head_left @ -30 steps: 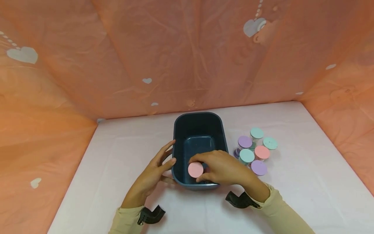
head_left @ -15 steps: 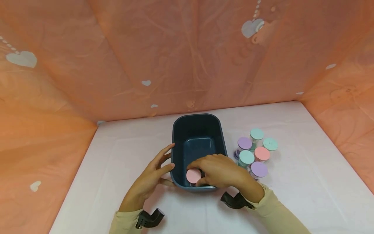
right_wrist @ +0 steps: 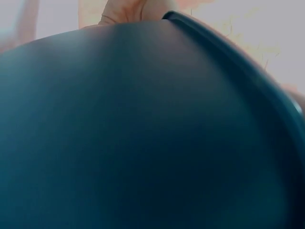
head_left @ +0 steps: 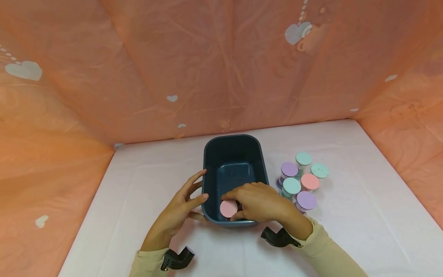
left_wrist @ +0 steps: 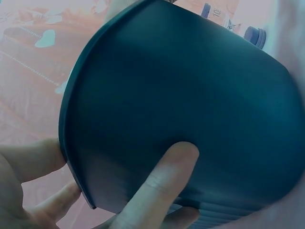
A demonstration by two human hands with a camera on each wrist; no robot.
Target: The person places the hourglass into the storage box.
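Observation:
A dark blue plastic bin (head_left: 235,173) stands on the white-covered table in the middle of the head view. Inside its near end, my right hand (head_left: 257,202) holds a pink-capped sand timer (head_left: 228,209) upright between thumb and fingers. Only the pink top shows well; the bin wall (right_wrist: 143,119) blocks the right wrist view of it. My left hand (head_left: 176,209) braces the bin's left side with spread, fairly straight fingers. In the left wrist view, a fingertip (left_wrist: 183,152) presses the outer wall while others touch the rim.
Right of the bin stands a cluster of several sand timers with teal caps (head_left: 292,186), purple caps (head_left: 306,200) and a coral cap (head_left: 310,182). An orange sheet (head_left: 207,69) with hearts rises behind the table and at both sides.
My right hand has lowered the pink-capped sand timer toward the bin's near wall, then stayed almost still over the last half second. The left hand keeps its place on the bin.

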